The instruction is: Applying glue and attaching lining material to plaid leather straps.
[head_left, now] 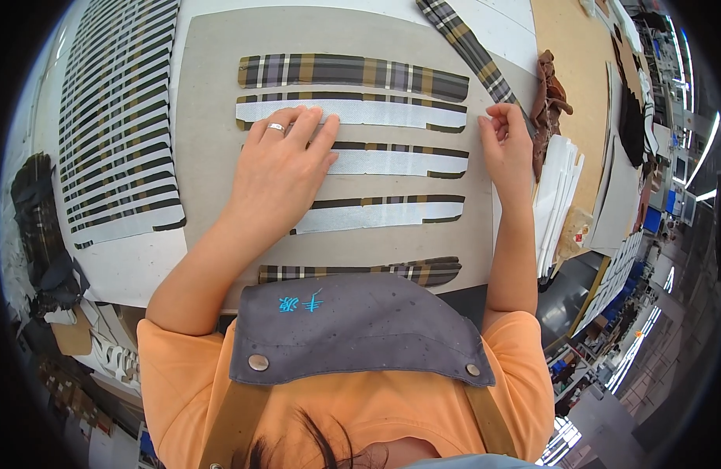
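Observation:
My left hand, wearing a ring, lies with fingers extended, fingertips on a white-backed plaid strip and palm over the white-backed strip below it. Another similar strip lies lower, partly under my wrist. A plaid-side-up strip lies above them and another along the mat's near edge, partly behind my apron. My right hand is beside the strips' right ends, fingers loosely curled and apart, with nothing visible in them. A long plaid band runs diagonally toward it, its lower end behind that hand.
Overlapped rows of white-backed strips lie left of the grey mat. At right are crumpled brown material, long white pieces and a tan board. Dark plaid cloth is heaped at far left.

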The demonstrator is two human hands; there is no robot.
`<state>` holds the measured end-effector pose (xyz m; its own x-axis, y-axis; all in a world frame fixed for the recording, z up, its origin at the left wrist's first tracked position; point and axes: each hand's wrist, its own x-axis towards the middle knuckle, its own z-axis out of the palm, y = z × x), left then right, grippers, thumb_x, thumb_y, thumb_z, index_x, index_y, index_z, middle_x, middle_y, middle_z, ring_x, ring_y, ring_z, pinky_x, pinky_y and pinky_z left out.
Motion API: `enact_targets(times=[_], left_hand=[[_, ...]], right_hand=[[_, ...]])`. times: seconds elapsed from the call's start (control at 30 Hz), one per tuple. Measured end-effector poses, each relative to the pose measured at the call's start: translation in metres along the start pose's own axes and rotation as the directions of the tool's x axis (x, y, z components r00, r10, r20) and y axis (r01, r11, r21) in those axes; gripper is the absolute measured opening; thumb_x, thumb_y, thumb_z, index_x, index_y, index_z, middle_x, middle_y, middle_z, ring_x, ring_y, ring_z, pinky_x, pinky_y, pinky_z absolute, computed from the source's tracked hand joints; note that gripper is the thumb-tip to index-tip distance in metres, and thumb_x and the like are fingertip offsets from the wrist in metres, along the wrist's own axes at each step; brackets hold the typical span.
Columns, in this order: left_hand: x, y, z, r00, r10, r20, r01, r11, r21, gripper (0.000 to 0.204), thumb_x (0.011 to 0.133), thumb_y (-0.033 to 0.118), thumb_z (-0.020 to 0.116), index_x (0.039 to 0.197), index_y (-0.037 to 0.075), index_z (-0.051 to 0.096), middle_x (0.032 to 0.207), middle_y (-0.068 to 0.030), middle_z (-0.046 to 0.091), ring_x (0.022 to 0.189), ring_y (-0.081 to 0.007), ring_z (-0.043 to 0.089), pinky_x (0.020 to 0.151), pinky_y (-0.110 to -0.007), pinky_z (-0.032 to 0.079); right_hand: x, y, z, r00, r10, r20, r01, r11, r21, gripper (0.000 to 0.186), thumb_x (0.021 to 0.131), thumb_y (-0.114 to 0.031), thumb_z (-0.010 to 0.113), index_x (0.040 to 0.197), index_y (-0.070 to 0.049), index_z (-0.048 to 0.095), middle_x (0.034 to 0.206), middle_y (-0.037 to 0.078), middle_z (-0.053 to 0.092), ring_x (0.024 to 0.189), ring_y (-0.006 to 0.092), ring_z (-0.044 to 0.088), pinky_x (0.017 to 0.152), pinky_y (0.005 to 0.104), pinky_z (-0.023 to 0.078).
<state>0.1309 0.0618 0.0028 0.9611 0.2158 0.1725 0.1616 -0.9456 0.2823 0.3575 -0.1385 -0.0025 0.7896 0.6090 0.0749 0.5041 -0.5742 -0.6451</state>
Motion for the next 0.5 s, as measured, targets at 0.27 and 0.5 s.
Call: enact_targets(times=[0.27, 0.5], left_hand=[[-0.002, 0.002, 0.004, 1.000, -0.009, -0.012, 0.009, 1.000, -0.011, 0.037, 0.085, 0.016, 0.063, 0.119, 0.004, 0.057, 0.119, -0.0092, 0.055, 0.112, -0.0275, 0.051, 0.092, -0.039, 0.041], [-0.020, -0.019, 0.001, 0.997, -0.053, -0.057, 0.049, 0.996, -0.079, 0.032, 0.090, 0.016, 0.056, 0.119, 0.002, 0.056, 0.123, -0.0117, 0.052, 0.118, -0.0305, 0.046, 0.100, -0.041, 0.037]], right_hand=[[-0.018, -0.071, 0.031, 0.831, -0.536, 0.153, 0.545, 0.838, -0.028, 0.017, 0.083, -0.006, 0.062, 0.100, -0.002, 0.063, 0.098, 0.009, 0.062, 0.090, 0.0259, 0.059, 0.078, 0.0369, 0.046], [-0.023, -0.064, 0.044, 0.764, -0.610, 0.210, 0.642, 0.752, -0.151, 0.020, 0.083, -0.009, 0.063, 0.103, -0.004, 0.064, 0.105, 0.007, 0.062, 0.097, 0.0258, 0.058, 0.081, 0.0366, 0.046]])
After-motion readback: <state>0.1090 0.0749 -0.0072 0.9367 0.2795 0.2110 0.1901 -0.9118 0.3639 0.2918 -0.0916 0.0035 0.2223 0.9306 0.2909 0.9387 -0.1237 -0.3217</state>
